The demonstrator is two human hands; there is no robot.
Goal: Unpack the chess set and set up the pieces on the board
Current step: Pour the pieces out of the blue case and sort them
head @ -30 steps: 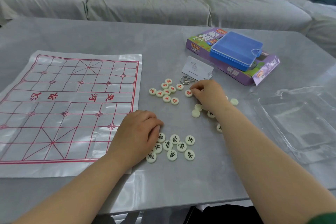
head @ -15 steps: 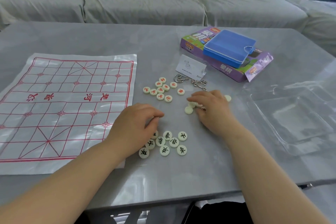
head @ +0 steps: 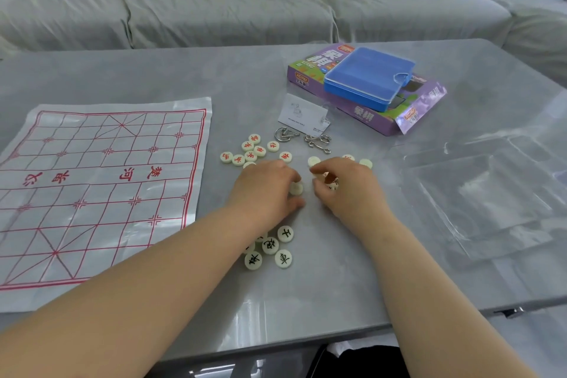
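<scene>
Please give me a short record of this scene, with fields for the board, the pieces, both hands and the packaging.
Board: white plastic sheet with red grid, flat, no pieces on it.
Red-marked cream round pieces: grouped right of the board.
Black-marked cream round pieces: grouped nearer the person.
Left hand: pinches a blank-faced cream piece.
Right hand: curled over loose pieces; grip unclear.
Packaging: blue plastic case on purple cardboard box.

Bare worktop (head: 331, 301) lies open at five o'clock; red-marked pieces (head: 251, 156) and wire puzzles (head: 316, 139) crowd twelve o'clock; clear tray (head: 491, 193) blocks three o'clock.
</scene>
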